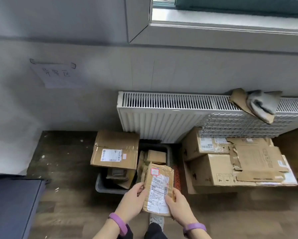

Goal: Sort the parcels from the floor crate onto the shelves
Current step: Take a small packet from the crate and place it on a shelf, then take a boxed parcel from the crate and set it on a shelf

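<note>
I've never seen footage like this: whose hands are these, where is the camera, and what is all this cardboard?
No machine here: a person wears one camera on the head, looking down, so you see their own two hands. The left hand and right hand both grip a crumpled brown parcel with a white shipping label. Beyond it, on the floor, stands a dark crate with more parcels inside; a larger cardboard box rests over its far left part. To the right lie stacked and flattened boxes, before a white radiator. No shelves are in view.
</note>
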A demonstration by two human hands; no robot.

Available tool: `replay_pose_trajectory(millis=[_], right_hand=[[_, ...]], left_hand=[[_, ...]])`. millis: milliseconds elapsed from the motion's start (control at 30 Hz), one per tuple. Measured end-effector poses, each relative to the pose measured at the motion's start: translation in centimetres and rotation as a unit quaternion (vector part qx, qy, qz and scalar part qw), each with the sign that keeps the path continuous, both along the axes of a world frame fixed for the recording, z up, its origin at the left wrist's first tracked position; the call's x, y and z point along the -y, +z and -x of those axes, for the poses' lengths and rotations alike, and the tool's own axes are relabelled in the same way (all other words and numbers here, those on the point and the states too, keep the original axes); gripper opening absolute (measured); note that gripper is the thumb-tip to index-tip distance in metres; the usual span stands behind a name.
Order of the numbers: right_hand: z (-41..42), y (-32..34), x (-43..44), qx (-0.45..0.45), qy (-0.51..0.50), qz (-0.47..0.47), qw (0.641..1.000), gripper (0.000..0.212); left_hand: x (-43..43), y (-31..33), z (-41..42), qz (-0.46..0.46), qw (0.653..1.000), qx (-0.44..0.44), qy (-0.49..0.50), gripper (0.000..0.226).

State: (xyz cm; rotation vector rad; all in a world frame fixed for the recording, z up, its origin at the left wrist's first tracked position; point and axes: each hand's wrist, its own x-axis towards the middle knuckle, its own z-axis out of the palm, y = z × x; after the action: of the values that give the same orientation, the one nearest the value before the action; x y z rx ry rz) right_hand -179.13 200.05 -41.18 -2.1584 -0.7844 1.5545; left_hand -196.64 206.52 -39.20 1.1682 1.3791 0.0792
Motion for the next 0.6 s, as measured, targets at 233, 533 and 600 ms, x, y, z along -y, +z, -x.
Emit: replay_pose_trajectory(millis=[233, 533, 600], right_hand=[[1.0, -12.0, -2.7, 0.026, -0.014, 0.079, 0.996, 0.035], [-1.2, -28.6, -6.2, 0.056, -0.006, 0.079, 0.995, 0.008], [-2.2, -30.7, -7.0, 0.068, -0.009, 0.072, 0.995, 0.013]], left_hand=[[-2.8, -11.7, -0.7, 0.062, 0.997, -0.017, 0.031, 0.032], [-5.8, -29.2, -3.5, 0.079, 0.996, -0.020, 0.041, 0.039], [-6.4, -31.6, -4.6, 0.085, 0.995, -0.014, 0.047, 0.044]])
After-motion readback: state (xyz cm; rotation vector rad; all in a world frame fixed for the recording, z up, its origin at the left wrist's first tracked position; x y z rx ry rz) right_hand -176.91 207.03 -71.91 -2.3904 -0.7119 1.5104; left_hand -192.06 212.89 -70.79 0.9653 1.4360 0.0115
